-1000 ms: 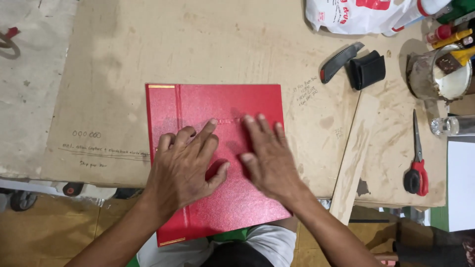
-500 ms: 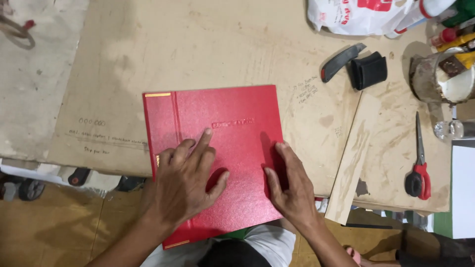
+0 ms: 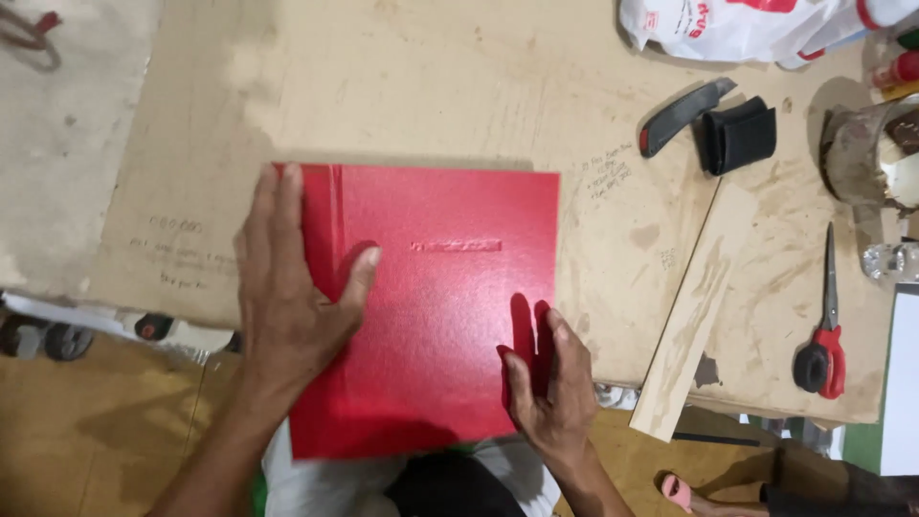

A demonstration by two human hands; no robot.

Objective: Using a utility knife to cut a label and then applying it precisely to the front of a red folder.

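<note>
A red hardcover book (image 3: pixel 450 287) lies flat on the brown worktable (image 3: pixel 402 86), its near part hanging over the table's front edge. My left hand (image 3: pixel 287 287) rests flat on the book's left side along the spine, fingers spread and pointing away from me. My right hand (image 3: pixel 550 383) touches the book's lower right corner, fingers on the cover near its edge. Neither hand grips anything that I can see.
A wooden strip (image 3: pixel 694 306) lies right of the book. Red-handled scissors (image 3: pixel 823 335), a black utility knife (image 3: pixel 684 115), a black holder (image 3: pixel 737 139), a stained glue pot (image 3: pixel 871 153) and a white plastic bag (image 3: pixel 747 24) crowd the right side.
Both hands slid apart across the cover: the left moved out to the spine side, the right moved down to the lower right corner. The book sits about where it was.
</note>
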